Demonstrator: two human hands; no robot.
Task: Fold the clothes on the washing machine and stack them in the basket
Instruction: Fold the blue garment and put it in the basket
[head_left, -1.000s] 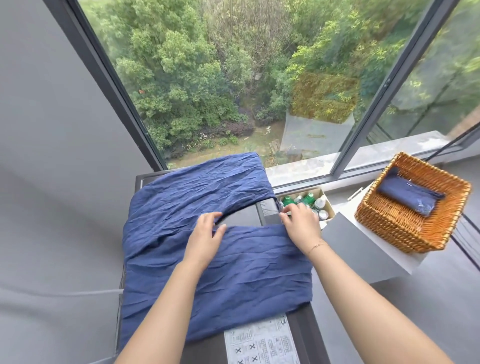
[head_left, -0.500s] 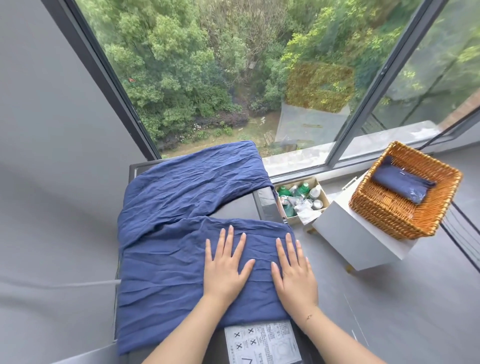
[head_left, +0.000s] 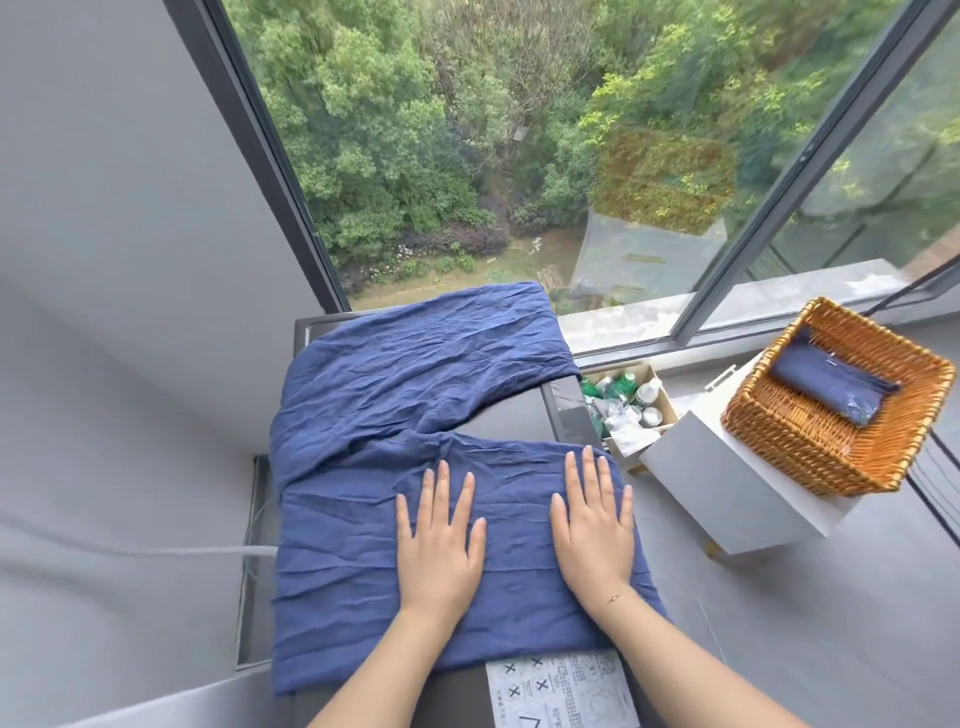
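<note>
A crumpled navy garment (head_left: 363, 415) lies spread over the dark top of the washing machine (head_left: 519, 415), its two long parts forking apart toward the right. My left hand (head_left: 441, 540) lies flat on the nearer part, fingers straight and spread. My right hand (head_left: 592, 514) presses flat on the same part near its right end. To the right, a woven wicker basket (head_left: 810, 447) sits on a white cabinet and holds one folded navy piece (head_left: 826, 384).
A white cabinet (head_left: 727, 493) stands right of the machine. An open cardboard box (head_left: 623, 405) of bottles sits on the floor between them. A white instruction sticker (head_left: 561, 691) is on the machine's front edge. The grey wall is at the left, a large window ahead.
My hands went from pinching the far edge of the nearer part to lying flat on it; since half a second ago they have spread apart, the right sliding toward the right end.
</note>
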